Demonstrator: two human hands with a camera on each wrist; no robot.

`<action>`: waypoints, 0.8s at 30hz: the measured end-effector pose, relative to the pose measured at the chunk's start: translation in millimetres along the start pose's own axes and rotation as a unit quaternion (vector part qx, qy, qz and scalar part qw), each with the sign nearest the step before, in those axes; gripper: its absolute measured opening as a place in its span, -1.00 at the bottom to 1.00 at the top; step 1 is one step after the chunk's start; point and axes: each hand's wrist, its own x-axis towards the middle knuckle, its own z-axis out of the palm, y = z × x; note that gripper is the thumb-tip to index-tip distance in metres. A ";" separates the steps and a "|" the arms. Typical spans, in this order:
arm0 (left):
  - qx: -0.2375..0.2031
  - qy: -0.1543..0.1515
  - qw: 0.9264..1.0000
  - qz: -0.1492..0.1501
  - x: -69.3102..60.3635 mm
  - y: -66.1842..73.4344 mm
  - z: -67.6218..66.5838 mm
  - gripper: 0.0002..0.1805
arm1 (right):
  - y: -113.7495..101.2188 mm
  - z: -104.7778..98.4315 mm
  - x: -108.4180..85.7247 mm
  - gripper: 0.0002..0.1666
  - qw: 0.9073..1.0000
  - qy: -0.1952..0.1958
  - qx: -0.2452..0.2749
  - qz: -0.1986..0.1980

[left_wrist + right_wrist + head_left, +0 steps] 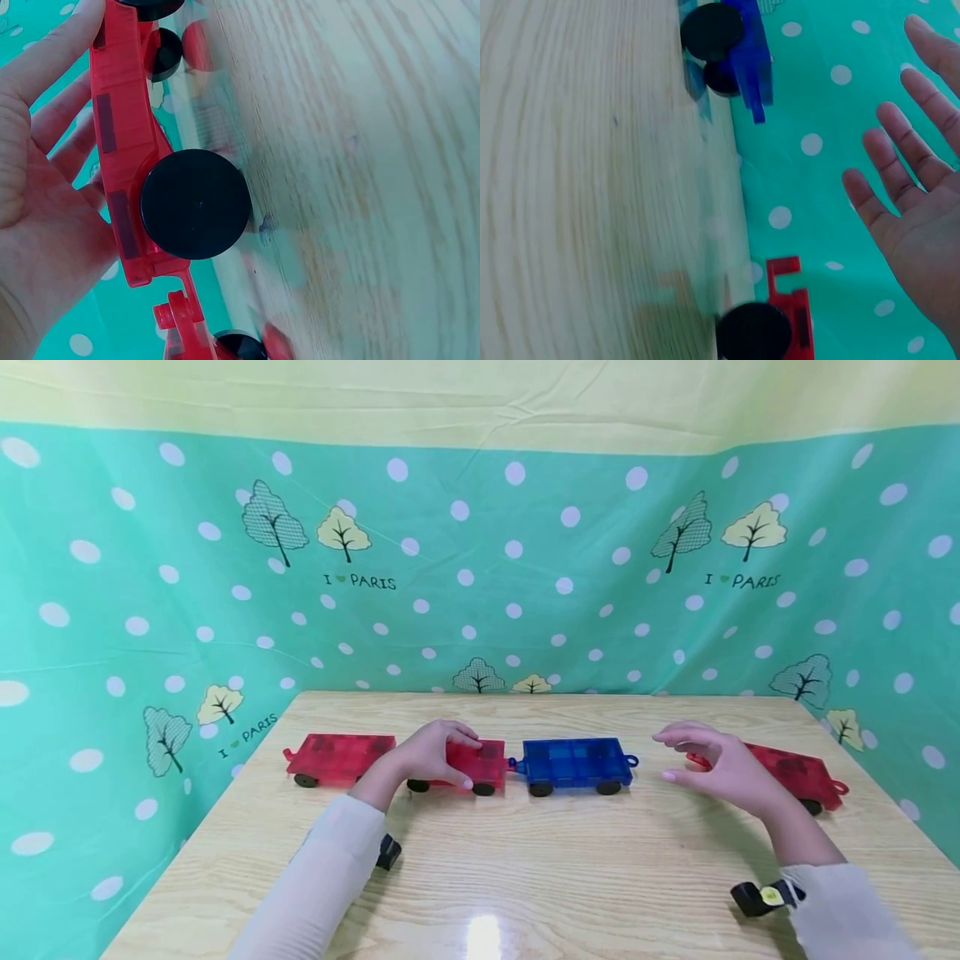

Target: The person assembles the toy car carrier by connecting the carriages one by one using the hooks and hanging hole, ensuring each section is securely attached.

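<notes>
My left hand (433, 755) grips a red toy train car (489, 758) across its top, thumb on the near side and fingers behind. In the left wrist view its black wheel (196, 204) shows large beside the palm. Another red car (337, 755) is on the left, its coupling to the held car partly behind my hand. A blue car (576, 762) stands to the right, its hook meeting the held car's coupling. My right hand (716, 767) hovers between the blue car and a separate, angled red car (797, 773), fingers spread and holding nothing, as the right wrist view confirms.
The cars stand on a light wood table (555, 868). A green dotted cloth (510, 568) with tree prints hangs behind the far edge. Black wrist devices (756, 898) sit under both sleeves.
</notes>
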 end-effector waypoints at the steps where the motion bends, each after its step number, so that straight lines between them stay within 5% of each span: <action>1: 0.000 0.000 1.000 0.000 -0.1 -0.1 -0.2 -0.38 | -0.7 -2.4 -1.4 -0.46 1.000 0.001 -0.002 -0.001; 24: -0.023 0.000 1.000 0.003 -0.9 -3.4 0.6 -0.35 | 15.9 -48.8 -31.5 -0.39 0.999 0.037 -0.011 0.018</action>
